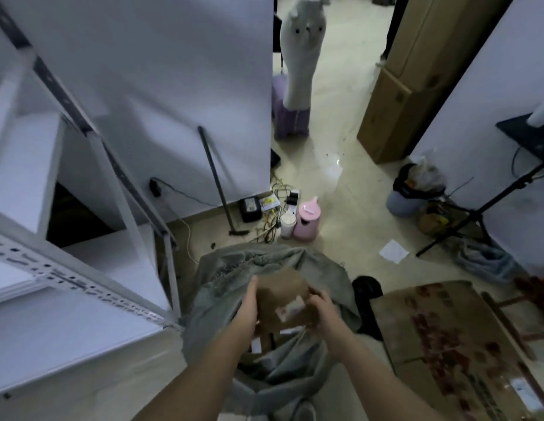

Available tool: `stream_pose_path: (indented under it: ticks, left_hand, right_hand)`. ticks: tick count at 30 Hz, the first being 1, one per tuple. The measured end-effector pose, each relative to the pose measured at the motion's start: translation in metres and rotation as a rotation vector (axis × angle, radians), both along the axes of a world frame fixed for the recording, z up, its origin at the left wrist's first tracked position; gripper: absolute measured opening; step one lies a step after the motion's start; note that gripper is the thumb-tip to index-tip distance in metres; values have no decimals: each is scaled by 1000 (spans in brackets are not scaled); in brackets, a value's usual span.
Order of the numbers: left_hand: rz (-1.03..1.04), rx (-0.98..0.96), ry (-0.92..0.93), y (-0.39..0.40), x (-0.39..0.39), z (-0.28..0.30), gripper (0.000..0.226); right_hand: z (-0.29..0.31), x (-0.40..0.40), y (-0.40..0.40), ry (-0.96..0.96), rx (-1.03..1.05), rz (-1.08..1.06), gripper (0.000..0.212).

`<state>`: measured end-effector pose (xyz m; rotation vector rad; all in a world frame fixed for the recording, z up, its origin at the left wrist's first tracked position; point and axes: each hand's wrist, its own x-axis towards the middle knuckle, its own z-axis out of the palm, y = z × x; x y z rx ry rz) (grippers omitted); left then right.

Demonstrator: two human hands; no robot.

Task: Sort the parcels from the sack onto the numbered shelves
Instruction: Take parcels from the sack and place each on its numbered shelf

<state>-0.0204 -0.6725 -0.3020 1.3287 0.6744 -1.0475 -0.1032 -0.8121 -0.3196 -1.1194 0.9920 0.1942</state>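
Both hands hold one brown cardboard parcel (283, 299) over the open mouth of the grey sack (222, 284); the left hand (248, 311) lies against the parcel's left side with its fingers along that face and the thumb up near the top edge; the right hand (324, 311) has its fingers curled round the right edge; the parcel carries a pale label (290, 308) on its near face, too blurred to read. More cardboard and a white slip show deeper inside the sack, below the held parcel; the sack stands on the pale tiled floor (340, 183), just right of the white metal shelves (70, 284), whose numbers do not show from this angle. Beyond the sack, near the wall, stand a pink jug (307, 220) and a white cup (287, 223) beside a tangle of cables; a printed carton (447, 338) lies to the right of the sack.
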Motion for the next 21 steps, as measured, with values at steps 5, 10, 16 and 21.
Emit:
stream_pose_path:
  ticks: [5, 10, 16, 21]
  left_hand:
    - [-158, 56, -94, 5, -1, 27, 85]
    - [-354, 159, -488, 9, -4, 44, 57]
    - [-289, 81, -491, 9, -2, 57, 67]
    - [-182, -27, -404, 5, -6, 77, 28]
  right_hand:
    - [37, -7, 4, -23, -11, 7, 44]
    - [50, -4, 11, -76, -88, 46, 55]
    - [71, -1, 8, -100, -77, 59, 39]
    - [84, 3, 7, -109, -34, -3, 34]
